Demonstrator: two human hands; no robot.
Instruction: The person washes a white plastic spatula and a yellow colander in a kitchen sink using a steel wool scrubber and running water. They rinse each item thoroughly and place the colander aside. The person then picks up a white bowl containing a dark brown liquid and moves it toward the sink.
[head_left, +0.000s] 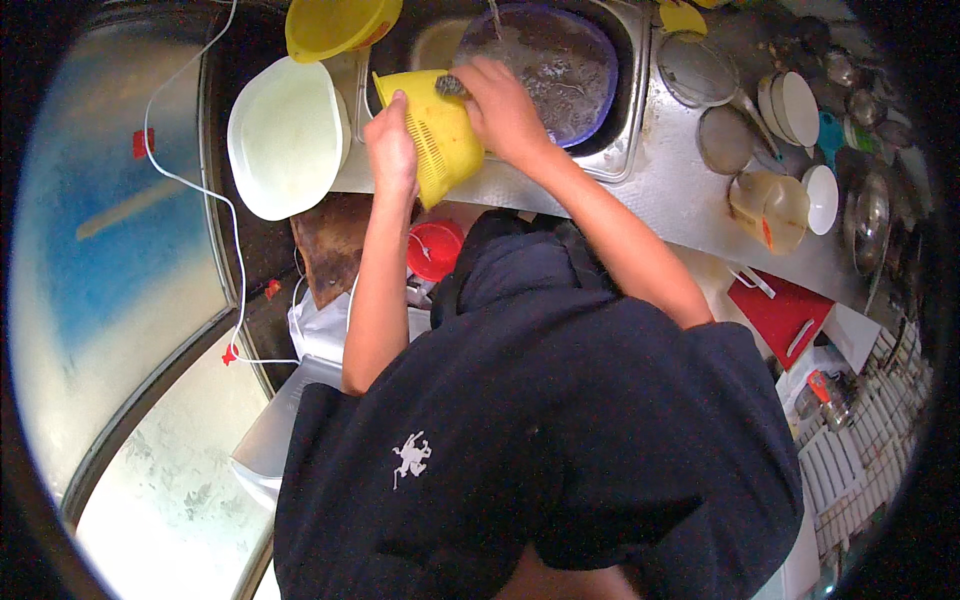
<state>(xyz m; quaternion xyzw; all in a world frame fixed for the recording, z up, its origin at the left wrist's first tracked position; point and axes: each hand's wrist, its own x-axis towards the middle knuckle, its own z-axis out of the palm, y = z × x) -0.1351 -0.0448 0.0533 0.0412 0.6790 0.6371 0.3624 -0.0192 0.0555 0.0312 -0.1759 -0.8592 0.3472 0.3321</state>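
Note:
My left hand (394, 142) grips a yellow plastic colander (450, 150) by its side near the rim, with the thumb along the outside. The colander is tipped on its side over the front edge of the sink. In my right hand (506, 112) is a dark scouring pad (450, 85), pressed against the colander's outer wall. Behind my right hand, a blue-rimmed basin (611, 82) of murky, foamy water sits in the steel sink (639, 112). A thin stream of water (495, 19) falls into the basin.
A white plastic tub (285, 139) and another yellow basin (341, 30) stand left of the sink. On the steel counter (667, 202) to the right are mesh strainers (697, 69), white bowls (795, 109) and a plastic jug (765, 210). A white cord (232, 225) hangs at the left.

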